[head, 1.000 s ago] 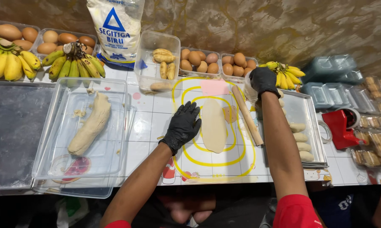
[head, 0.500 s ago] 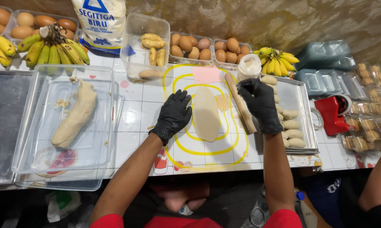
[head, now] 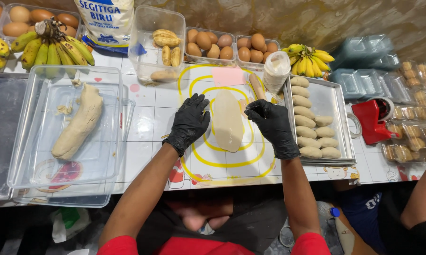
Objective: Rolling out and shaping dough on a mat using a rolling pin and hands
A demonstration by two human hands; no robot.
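While flat on the mat, dough oval (head: 227, 120) between both hands' spread fingers (head: 197, 101).

Gloves on left hand (head: 190, 123) and right hand (head: 271, 125): black. Flattened dough (head: 227, 121): pale beige. Mat (head: 241, 163): white with yellow concentric outlines (one pink patch). Bananas (head: 47, 47): yellow-green. Eggs (head: 208, 43): brown. Tape dispenser (head: 374, 120): red.
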